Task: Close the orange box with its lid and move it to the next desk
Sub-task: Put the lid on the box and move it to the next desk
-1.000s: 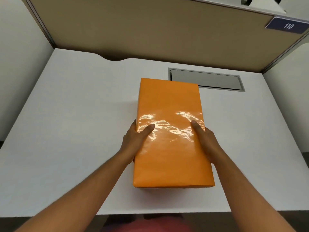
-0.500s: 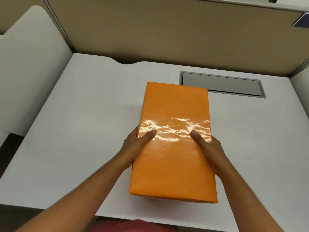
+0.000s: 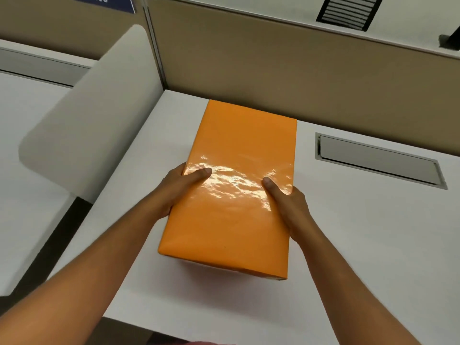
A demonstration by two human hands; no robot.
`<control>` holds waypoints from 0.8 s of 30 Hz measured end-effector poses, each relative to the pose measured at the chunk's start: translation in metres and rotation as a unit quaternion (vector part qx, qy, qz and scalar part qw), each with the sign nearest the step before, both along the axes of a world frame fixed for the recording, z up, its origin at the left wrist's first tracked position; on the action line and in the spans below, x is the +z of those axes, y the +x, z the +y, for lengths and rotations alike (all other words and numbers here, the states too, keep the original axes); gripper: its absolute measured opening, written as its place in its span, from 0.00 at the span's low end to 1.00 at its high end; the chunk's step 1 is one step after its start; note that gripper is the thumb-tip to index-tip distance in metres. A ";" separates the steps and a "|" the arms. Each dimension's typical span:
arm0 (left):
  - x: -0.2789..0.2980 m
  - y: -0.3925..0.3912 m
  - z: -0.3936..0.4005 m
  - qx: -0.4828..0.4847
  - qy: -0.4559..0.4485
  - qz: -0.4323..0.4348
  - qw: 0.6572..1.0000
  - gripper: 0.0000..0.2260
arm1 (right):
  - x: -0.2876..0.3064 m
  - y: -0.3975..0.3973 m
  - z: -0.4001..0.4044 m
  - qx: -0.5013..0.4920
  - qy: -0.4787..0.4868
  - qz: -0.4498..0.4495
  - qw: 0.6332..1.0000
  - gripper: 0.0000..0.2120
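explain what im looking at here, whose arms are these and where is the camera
There is no machine here. A person wears a camera on the head, looking forward and down, so the two bare arms coming in from the bottom are their own. There is only this one view.

The left hand and right hand hold an orange box by its long sides, thumbs resting on the shiny top. The lid is on, so the box is closed.

Under it is a white desk with a grey cable hatch set into it to the right. A tan partition stands behind. To the left, past a rounded white divider, is the next desk, where the box is meant to go. Whether the box is lifted or resting on the desk is hard to tell.
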State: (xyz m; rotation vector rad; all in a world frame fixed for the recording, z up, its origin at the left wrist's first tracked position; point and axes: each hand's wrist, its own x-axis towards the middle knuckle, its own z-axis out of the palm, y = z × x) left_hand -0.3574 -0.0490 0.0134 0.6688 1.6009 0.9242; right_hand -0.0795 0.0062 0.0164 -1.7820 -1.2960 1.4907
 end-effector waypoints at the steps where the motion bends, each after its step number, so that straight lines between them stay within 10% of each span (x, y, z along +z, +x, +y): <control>1: 0.003 -0.022 0.001 0.001 0.001 0.007 1.000 0.24 | 0.001 -0.022 0.001 0.005 0.005 0.007 1.000 0.60; 19: -0.023 -0.190 0.033 -0.023 -0.026 0.015 0.999 0.32 | -0.025 -0.190 0.031 0.009 0.014 -0.045 0.999 0.46; 24: -0.027 -0.194 0.029 -0.024 -0.011 0.359 0.933 0.48 | -0.029 -0.206 0.036 -0.015 0.031 -0.098 0.995 0.46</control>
